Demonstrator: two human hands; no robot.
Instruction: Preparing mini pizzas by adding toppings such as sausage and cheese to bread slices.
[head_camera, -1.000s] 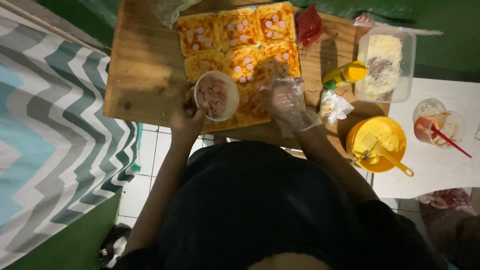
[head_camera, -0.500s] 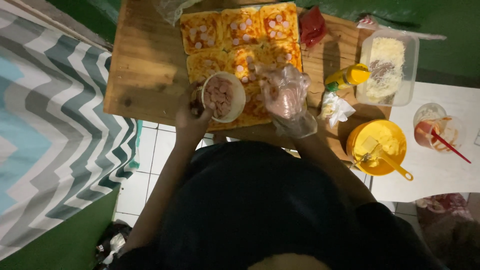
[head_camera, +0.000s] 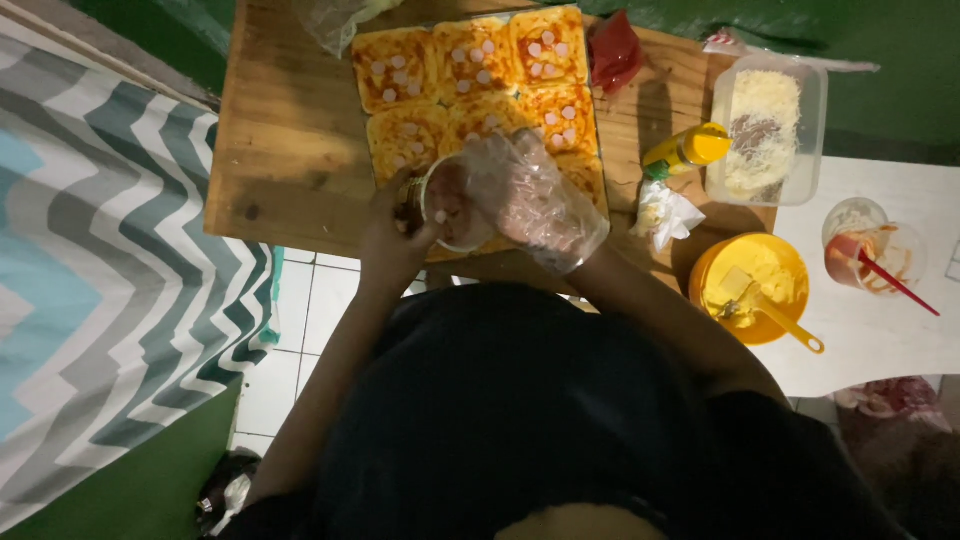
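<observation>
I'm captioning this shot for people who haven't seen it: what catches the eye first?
The sauced bread slices dotted with pale sausage rounds, laid in rows on the wooden table. Just below them, the left hand holds a small bowl while the plastic-gloved right hand reaches into it.

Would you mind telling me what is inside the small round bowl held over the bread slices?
The small round bowl holds pinkish sliced sausage pieces. The right hand in a clear plastic glove reaches into it and covers much of the contents.
</observation>
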